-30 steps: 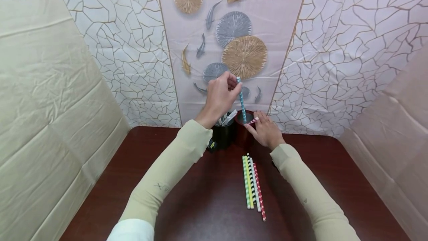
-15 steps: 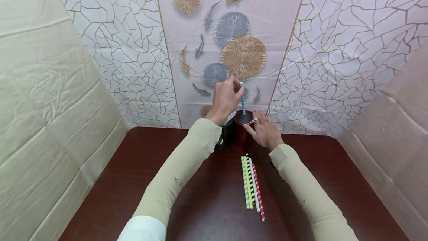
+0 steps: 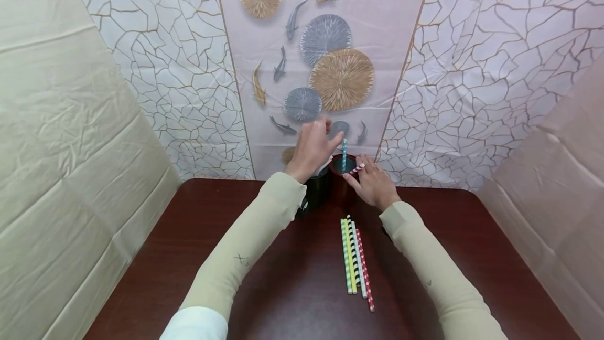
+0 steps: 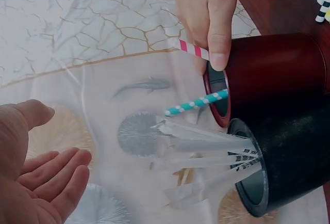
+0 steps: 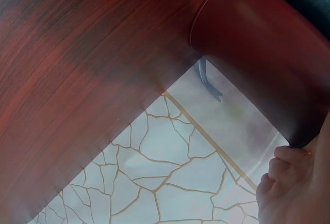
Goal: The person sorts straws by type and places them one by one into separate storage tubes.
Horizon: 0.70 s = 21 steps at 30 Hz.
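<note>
The person's left hand [image 3: 311, 145] holds nothing: its thumb and fingers are spread apart, near the top end of a blue straw [image 3: 345, 153] with white dots. That straw stands in a red cup [image 3: 343, 190] at the far side of the table [image 3: 264, 298], its upper part above the rim.

The right hand [image 3: 373, 183] holds the red cup by the right side of its rim, the thumb toward the near side and the fingers toward the far side. Between thumb and fingers a pink straw [image 4: 193, 49] with white stripes leans out to the right.

Just left of the red cup stands a black cup [image 4: 296, 146] with white strips sticking out.

Nearer on the table, five straws lie side by side, from left to right: a green straw [image 3: 346, 258], a yellow straw [image 3: 353, 277], a black-and-white straw [image 3: 355, 264], a white straw [image 3: 360, 272] and a red straw [image 3: 365, 272].
</note>
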### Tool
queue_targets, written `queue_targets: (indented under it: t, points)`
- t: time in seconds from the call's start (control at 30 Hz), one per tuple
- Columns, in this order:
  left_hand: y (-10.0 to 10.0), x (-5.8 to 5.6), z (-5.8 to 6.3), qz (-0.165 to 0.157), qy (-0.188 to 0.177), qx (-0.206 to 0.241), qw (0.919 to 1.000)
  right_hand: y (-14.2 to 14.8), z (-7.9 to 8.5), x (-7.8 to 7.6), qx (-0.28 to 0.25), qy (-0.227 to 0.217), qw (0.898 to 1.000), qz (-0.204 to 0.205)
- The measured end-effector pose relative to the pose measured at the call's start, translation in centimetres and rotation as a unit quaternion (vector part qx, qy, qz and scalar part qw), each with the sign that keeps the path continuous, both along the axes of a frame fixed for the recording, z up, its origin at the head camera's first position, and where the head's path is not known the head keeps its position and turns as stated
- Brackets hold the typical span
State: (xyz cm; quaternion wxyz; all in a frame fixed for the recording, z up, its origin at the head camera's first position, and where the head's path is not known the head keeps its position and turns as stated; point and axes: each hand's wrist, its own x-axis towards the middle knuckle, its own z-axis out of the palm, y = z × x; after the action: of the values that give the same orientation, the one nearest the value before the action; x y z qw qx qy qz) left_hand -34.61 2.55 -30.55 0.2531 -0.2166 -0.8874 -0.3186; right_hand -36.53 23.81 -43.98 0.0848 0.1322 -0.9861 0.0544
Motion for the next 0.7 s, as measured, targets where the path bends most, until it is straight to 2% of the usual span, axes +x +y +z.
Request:
queue_targets:
  t: [0.17,0.4,0.53,0.7]
  points:
    - [-0.5,1.1,0.5,-0.006,0.006,-0.006,0.9999,0.0,0.1,0.1,-0.003,0.001,1.0,0.003]
    - [-0.8,3.2,0.9,-0.027,-0.017,-0.056,0.9979,-0.1,0.2,0.2,-0.006,0.0,1.0,0.003]
    - [-0.8,4.0,0.7,-0.044,-0.052,-0.081,0.9944,-0.1,0.3,0.2,-0.003,-0.003,1.0,0.002]
    - [-0.8,4.5,-0.5,-0.065,-0.102,-0.111,0.9864,-0.1,0.2,0.0,0.005,-0.006,1.0,0.003]
